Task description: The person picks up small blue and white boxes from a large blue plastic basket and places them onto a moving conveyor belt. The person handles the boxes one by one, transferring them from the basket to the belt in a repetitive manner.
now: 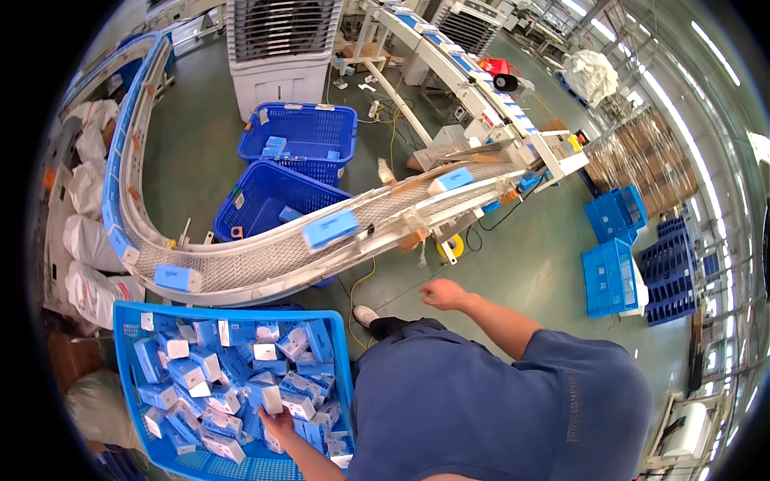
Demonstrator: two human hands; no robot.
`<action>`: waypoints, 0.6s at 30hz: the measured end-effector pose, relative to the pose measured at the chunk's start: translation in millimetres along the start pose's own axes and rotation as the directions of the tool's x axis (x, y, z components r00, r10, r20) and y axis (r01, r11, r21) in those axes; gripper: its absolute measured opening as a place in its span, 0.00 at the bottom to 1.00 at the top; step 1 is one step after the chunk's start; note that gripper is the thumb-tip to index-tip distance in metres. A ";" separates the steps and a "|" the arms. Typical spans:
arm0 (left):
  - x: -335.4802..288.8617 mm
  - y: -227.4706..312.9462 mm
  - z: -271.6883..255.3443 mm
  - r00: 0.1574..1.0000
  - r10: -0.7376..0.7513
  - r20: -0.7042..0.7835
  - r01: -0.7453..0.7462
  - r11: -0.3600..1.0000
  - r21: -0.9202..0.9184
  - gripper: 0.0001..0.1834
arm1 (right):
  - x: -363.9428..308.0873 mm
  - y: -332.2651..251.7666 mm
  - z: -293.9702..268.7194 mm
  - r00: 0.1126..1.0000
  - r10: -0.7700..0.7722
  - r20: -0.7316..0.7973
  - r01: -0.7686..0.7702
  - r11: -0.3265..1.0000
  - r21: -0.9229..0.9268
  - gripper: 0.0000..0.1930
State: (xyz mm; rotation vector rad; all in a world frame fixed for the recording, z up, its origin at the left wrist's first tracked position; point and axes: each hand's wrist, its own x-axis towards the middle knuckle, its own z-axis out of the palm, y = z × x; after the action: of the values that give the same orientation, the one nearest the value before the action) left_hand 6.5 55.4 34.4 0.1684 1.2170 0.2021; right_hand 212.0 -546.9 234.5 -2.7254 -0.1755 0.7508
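My left hand reaches into a large blue plastic basket at the lower left. Its fingers grip a small blue-and-white carton near the front of a heap of similar cartons. Out over the floor, away from any object, my right hand hangs with its fingers curled and nothing visible in them. Just beyond the basket runs a curved mesh conveyor. Several blue cartons ride on it, among them one at the middle and one near the bend.
Two dark blue baskets stand beyond the conveyor, each with a few cartons inside. A straight conveyor joins from the far right. Yellow cable lies across the floor by my shoe. Light blue crates stand at the right.
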 end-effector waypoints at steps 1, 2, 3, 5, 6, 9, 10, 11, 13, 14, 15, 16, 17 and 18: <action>-37.1 -7.4 11.7 0.996 -0.011 0.090 0.006 0.998 0.059 0.21 | 12.3 -22.4 0.9 0.996 -0.087 -0.018 0.088 0.996 0.019 0.18; -68.6 -17.0 22.3 0.983 -0.033 0.179 0.013 0.994 0.113 0.22 | 22.1 -50.0 -3.0 0.988 -0.154 -0.017 0.154 0.987 0.047 0.20; -98.0 -25.0 32.2 0.963 -0.045 0.265 0.004 0.988 0.154 0.23 | 27.2 -95.1 -24.1 0.968 -0.249 0.040 0.248 0.969 0.014 0.21; -156.1 -46.9 64.1 0.936 -0.056 0.349 -0.060 0.948 0.313 0.23 | 33.8 -147.5 -34.9 0.889 -0.457 0.000 0.453 0.881 0.134 0.28; -179.8 -58.7 80.7 0.920 -0.060 0.388 -0.102 0.918 0.384 0.23 | 33.2 -174.2 -43.1 0.845 -0.534 0.038 0.522 0.838 0.160 0.32; -215.2 -94.1 122.8 0.909 -0.115 0.400 -0.073 0.902 0.426 0.28 | 26.8 -218.7 -51.6 0.586 -0.810 -0.017 0.785 0.563 0.258 0.47; -223.5 -103.3 133.6 0.911 -0.134 0.389 -0.048 0.905 0.422 0.29 | 19.5 -226.4 -60.7 0.546 -0.838 0.018 0.807 0.531 0.259 0.49; -233.4 -110.5 144.4 0.920 -0.141 0.365 -0.042 0.892 0.451 0.31 | 14.8 -229.4 -63.8 0.515 -0.857 0.011 0.828 0.501 0.251 0.48; -234.9 -116.0 151.4 0.888 -0.189 0.420 -0.065 0.851 0.521 0.31 | 13.3 -226.9 -73.6 0.482 -0.876 0.026 0.849 0.474 0.235 0.45; -234.3 -116.7 153.5 0.870 -0.216 0.443 -0.078 0.828 0.555 0.32 | 14.1 -223.2 -79.4 0.482 -0.875 0.045 0.846 0.479 0.234 0.43; -226.1 -116.9 151.9 0.880 -0.185 0.437 -0.108 0.819 0.564 0.33 | 15.9 -218.6 -83.8 0.485 -0.872 0.063 0.842 0.486 0.234 0.41; -218.3 -115.6 147.2 0.880 -0.183 0.437 -0.109 0.820 0.562 0.33 | 16.1 -213.9 -84.5 0.443 -0.897 0.012 0.874 0.435 0.219 0.40; -210.8 -114.0 143.2 0.881 -0.181 0.437 -0.109 0.822 0.560 0.34 | 16.8 -209.0 -84.5 0.397 -0.917 -0.038 0.902 0.383 0.201 0.39; -214.0 -116.0 146.4 0.882 -0.180 0.436 -0.107 0.823 0.558 0.34 | 16.0 -205.3 -87.0 0.351 -0.932 -0.085 0.926 0.332 0.181 0.38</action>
State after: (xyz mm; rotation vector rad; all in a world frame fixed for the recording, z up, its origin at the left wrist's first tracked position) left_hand 80.5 -112.2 251.5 0.6819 0.7518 -0.2449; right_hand 263.3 -372.5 364.4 -1.8519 -1.4585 0.3804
